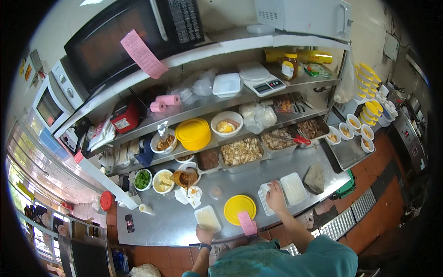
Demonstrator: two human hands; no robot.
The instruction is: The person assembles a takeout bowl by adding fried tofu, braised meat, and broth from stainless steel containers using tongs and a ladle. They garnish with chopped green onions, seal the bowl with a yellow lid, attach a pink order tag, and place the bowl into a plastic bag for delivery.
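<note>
**At the steel counter, both our hands on white containers**

Along the counter's back edge we see metal trays: one of pale chopped meat, one of dark sauce, and one of shredded meat with red-handled tongs lying in it. Small bowls hold chopped greens and a pale yellow mash. Our right hand lies flat, fingers spread, pressing on a white rectangular container just beside a second white container. Our left hand grips the near edge of another white container at the counter's front; how far its fingers curl we cannot tell. Between them lies a yellow lid, with a pink slip overlapping its near edge. A larger pink slip hangs on the black microwave above.
</note>
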